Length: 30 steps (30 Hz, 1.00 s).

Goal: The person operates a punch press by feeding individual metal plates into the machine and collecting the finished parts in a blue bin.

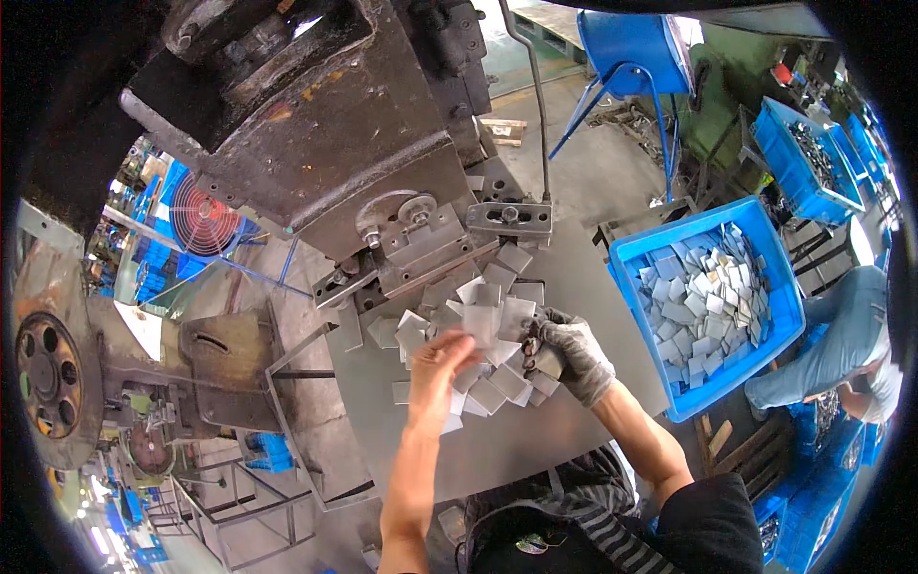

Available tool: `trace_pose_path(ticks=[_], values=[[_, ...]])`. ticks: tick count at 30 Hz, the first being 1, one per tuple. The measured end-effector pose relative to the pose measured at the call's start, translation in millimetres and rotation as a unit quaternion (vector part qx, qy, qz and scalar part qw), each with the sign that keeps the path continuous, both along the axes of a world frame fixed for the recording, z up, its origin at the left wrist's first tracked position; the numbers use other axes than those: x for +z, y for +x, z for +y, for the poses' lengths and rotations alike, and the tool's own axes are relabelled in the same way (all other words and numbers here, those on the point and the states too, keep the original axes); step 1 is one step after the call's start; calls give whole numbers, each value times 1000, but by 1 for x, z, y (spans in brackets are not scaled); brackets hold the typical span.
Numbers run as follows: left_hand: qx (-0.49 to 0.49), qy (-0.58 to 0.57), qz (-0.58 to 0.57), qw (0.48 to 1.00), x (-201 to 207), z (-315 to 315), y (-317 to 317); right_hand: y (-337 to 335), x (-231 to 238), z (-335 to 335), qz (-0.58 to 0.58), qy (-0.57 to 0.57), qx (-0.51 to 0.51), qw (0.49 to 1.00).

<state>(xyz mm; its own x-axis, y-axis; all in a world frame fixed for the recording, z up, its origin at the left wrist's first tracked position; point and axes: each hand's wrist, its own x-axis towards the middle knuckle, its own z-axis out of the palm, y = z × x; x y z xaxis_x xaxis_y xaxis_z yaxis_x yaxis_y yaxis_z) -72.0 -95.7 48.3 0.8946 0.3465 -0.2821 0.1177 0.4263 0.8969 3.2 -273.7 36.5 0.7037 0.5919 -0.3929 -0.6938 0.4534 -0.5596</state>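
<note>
A loose pile of small, flat, square metal plates (486, 390) lies on the grey metal worktable (402, 461) in front of the press. My bare left hand (438, 368) is over the pile, its thumb and fingers closed on the edge of one metal plate (481, 325). To its right is my right hand (578, 362), in a grey glove with dark, worn fingertips. Its fingers are curled around a metal plate (548, 362) at the pile's right side. The glove partly hides that plate, and I cannot tell whether more plates are in the grip.
The heavy press (330, 143) rises behind the pile, its die block (421, 251) close by. A blue bin (620, 256) of metal plates stands right of the table. Farther off are a blue chair (633, 53), a red fan (204, 212) and a seated person (832, 330) at the right.
</note>
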Motion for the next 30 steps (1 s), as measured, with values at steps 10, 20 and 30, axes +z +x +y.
trace_pose_path(ticks=[10, 20, 30], values=[[-59, 256, 32, 964, 2, -43, -28, -27, -55, -7, 57, 47, -16, 997], [-41, 654, 96, 749, -23, 41, 4, -34, -41, -1, 245, 157, -8, 957], [-240, 701, 24, 671, -19, 70, 23, -31, -54, -5, 197, 147, 11, 969]])
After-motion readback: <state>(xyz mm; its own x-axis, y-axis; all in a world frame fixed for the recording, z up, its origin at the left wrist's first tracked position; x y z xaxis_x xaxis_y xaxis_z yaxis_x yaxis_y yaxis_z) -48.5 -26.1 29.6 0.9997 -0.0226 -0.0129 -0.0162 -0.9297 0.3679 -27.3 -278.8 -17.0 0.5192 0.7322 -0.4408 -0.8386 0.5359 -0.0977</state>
